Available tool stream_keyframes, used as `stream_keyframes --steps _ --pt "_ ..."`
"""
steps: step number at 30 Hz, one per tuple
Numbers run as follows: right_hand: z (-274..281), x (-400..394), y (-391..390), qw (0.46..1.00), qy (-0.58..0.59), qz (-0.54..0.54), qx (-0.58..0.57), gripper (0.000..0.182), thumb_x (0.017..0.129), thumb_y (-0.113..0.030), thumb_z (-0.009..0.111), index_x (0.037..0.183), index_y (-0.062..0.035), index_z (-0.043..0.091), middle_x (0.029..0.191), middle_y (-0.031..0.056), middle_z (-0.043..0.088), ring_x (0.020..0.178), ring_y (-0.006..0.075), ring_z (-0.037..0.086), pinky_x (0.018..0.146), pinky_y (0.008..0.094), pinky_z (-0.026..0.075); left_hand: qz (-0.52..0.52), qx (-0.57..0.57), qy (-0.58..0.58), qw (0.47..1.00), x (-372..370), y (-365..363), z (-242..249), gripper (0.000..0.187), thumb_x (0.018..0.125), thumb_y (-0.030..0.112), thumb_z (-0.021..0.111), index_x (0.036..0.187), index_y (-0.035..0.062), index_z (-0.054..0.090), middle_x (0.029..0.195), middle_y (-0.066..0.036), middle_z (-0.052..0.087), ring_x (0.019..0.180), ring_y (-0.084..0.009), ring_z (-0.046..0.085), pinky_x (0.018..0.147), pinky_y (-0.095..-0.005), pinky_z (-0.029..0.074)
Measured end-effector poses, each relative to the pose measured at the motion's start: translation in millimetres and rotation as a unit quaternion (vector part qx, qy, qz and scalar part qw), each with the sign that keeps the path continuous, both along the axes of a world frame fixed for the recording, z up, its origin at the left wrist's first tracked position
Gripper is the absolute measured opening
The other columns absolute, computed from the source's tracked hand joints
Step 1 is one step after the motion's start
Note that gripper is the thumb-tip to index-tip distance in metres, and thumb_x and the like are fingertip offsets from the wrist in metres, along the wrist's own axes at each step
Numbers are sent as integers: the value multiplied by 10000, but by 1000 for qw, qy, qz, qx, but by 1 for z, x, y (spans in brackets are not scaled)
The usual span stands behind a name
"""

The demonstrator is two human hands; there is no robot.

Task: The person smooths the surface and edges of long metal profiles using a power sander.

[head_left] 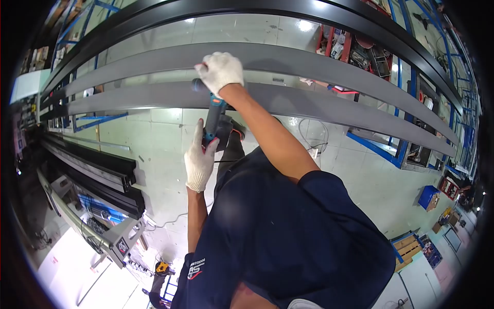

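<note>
A teal and black angle grinder is held upright in the picture, its head at the grey metal bars. My left hand, in a white knit glove, grips the rear of its body with the index finger lying along the side. My right hand, gloved too, is closed over the front end of the grinder and hides most of its head. Beside that hand, a blurred round part shows against the nearer grey bar. The farther grey bar passes beneath my right hand.
A wide black beam curves across beyond the bars. Blue metal frames stand at right. Dark profiles are stacked at left, near a light-coloured machine frame. A cable lies on the floor. Red shelving with tools is behind.
</note>
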State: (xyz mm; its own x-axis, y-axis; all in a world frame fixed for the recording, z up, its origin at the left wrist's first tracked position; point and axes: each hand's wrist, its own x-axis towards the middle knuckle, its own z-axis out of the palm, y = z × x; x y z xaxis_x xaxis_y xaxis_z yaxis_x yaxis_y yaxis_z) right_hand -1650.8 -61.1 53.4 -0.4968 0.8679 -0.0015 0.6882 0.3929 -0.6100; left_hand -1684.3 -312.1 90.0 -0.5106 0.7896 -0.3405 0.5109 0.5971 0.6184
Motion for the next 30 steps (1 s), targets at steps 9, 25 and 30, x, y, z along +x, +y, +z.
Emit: stream_keyframes --steps 9,25,30 --pt "-4 -63 -40 972 210 83 -71 338 1026 -458 722 1024 -153 868 1072 85 806 1144 341 718 981 496 593 -9 33 -3 999 -134 -36 -11 773 1045 53 750 1763 150 478 889 -25 615 748 -94 521 691 -271 518" --pt "-31 122 -74 938 313 -102 -108 633 904 -593 858 1341 -139 803 1415 156 706 1330 394 670 1153 487 545 -228 -108 -33 967 -69 24 17 837 955 71 815 1732 122 508 1201 -265 791 968 -290 795 915 -388 611" --pt "-22 216 -71 924 327 -163 -113 647 895 -568 889 1370 -135 811 1434 175 701 1311 382 705 1117 459 581 -289 -138 -28 947 13 52 21 861 972 131 827 1754 189 475 1098 -236 795 882 -295 779 876 -385 606"
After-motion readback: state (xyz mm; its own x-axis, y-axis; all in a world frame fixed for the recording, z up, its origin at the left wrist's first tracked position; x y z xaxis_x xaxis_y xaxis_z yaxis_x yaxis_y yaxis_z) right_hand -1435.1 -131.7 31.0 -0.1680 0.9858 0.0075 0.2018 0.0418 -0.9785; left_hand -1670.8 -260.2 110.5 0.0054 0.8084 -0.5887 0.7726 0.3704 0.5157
